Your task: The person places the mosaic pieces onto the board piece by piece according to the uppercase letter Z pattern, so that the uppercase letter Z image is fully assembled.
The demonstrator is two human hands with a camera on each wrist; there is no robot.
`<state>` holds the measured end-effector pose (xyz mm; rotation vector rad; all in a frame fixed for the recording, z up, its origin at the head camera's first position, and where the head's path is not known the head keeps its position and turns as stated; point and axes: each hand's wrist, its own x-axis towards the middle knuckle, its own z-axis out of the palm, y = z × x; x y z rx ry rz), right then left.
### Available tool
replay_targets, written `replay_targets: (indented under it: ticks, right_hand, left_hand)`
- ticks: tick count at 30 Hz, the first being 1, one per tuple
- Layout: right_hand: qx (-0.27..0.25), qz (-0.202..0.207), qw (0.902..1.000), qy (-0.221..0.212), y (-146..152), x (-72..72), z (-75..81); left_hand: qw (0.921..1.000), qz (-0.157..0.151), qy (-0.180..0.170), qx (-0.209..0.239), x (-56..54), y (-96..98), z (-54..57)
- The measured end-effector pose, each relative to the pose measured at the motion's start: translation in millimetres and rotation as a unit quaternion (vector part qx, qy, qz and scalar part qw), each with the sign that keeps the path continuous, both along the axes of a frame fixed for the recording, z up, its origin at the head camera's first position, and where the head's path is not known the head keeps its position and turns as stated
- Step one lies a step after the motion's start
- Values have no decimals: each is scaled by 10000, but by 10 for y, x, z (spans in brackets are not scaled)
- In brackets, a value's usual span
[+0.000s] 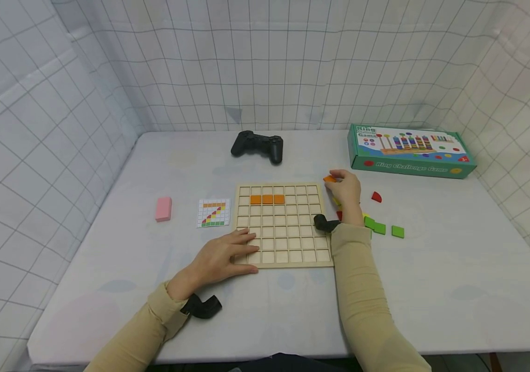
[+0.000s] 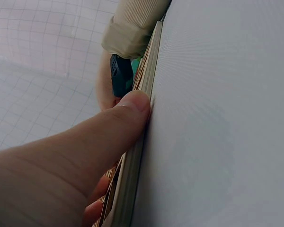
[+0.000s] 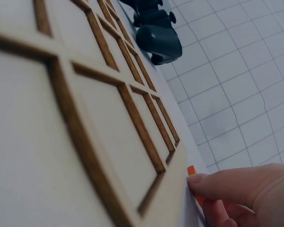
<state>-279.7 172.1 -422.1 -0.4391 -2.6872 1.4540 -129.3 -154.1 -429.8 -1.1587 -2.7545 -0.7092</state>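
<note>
A wooden grid board [image 1: 280, 267] lies flat on the table, with three orange square tiles [image 1: 267, 199] side by side in its second row. My left hand [image 1: 222, 257] rests on the board's near left corner, fingers extended; in the left wrist view the thumb [image 2: 132, 106] presses against its edge. Just beyond the board's right side, my right hand [image 1: 346, 190] pinches an orange tile [image 3: 191, 170] between thumb and fingers. Partly hidden by that hand and forearm are yellow and red pieces. Left of the board lies a printed pattern card [image 1: 214, 213] with coloured squares.
Green tiles [image 1: 379, 228] and a red quarter-round piece [image 1: 376, 197] lie right of my right forearm. A black game controller [image 1: 258, 145] sits behind the board. At the back right is a green game box [image 1: 411, 152]; a pink block [image 1: 164, 209] lies at left.
</note>
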Motion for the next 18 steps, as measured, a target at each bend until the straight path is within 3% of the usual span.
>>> replay_targets:
  ticks: [9,18]
  right_hand:
    - [426,-69,9990,69,-37,23,23]
    - [496,80,9987,8,-7,29,42]
  left_hand:
    - [10000,2,-6,-1,-1,0,2]
    - [10000,9,-32,-14,3,0,7]
